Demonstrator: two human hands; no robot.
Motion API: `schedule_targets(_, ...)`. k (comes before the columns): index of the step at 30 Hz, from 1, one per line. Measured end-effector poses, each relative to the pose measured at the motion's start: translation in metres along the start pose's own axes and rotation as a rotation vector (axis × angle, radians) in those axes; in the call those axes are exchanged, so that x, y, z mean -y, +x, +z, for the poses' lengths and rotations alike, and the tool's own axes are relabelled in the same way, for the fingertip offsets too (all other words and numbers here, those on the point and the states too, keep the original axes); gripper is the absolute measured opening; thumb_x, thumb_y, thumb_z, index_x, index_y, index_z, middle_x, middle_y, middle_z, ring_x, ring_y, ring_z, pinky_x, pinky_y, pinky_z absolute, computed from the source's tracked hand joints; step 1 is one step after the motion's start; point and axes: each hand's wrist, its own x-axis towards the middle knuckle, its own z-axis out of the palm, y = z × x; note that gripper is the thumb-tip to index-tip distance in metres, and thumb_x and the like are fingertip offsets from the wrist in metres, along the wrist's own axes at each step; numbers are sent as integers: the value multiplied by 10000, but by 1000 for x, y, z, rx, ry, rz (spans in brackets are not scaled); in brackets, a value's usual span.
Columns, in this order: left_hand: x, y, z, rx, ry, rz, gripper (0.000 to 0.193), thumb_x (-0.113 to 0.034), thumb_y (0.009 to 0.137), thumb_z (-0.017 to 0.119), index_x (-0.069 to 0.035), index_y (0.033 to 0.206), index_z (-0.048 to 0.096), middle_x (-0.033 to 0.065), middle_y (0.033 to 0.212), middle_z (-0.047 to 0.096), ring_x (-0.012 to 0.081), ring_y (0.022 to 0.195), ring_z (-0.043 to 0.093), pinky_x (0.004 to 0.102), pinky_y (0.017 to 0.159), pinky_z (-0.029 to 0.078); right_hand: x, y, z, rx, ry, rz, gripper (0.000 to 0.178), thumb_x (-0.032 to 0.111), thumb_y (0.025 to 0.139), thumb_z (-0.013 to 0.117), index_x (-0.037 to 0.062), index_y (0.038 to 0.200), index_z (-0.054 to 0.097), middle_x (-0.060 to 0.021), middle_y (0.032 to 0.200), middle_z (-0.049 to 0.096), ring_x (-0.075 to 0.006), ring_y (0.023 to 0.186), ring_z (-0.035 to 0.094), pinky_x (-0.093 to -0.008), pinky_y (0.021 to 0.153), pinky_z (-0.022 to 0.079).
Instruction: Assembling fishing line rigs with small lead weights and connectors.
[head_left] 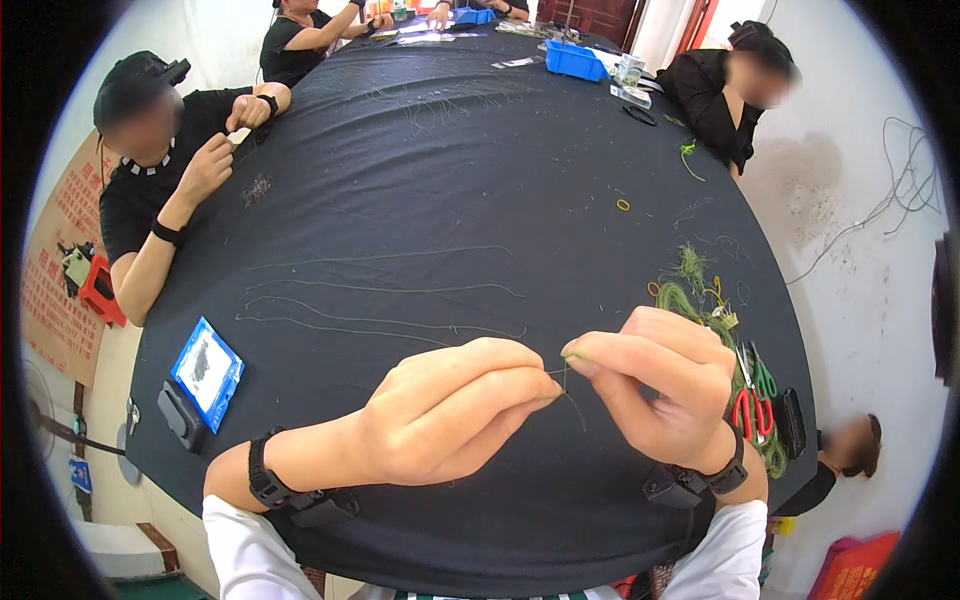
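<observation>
My left hand is closed in a pinch, thumb against fingertips, on a thin dark green cord. Close beside it, my right hand pinches the same cord between thumb and forefinger. A short strand spans the small gap between the hands, and a loose end hangs below the left fingertips. Beyond my hands, several long cut cords lie roughly side by side on the black cloth. By my right wrist, red-handled scissors and green-handled scissors rest near a bundle of green cord.
At left are a blue packet and a black case. A dark oblong object lies at the right edge. Farther off are a yellow ring and a blue bin. Other people sit around the table.
</observation>
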Motion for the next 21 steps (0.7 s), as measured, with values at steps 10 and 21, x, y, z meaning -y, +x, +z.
schedule_targets(10,0,0,0,-80,22,64,226,133,656,668,91,867,598,170,787,604,252,630,615,295,515,504,-3,-10,16,87,282,123,177,-46,675,703,12,838,668,-69,595,565,-176,481,525,-275,440,387)
schedule_targets(21,6,-6,4,-115,173,86,217,119,681,669,39,880,633,149,823,629,194,653,626,244,548,509,11,-15,16,11,-78,-200,258,-9,563,697,-4,817,654,-13,607,521,-125,465,477,-247,391,376)
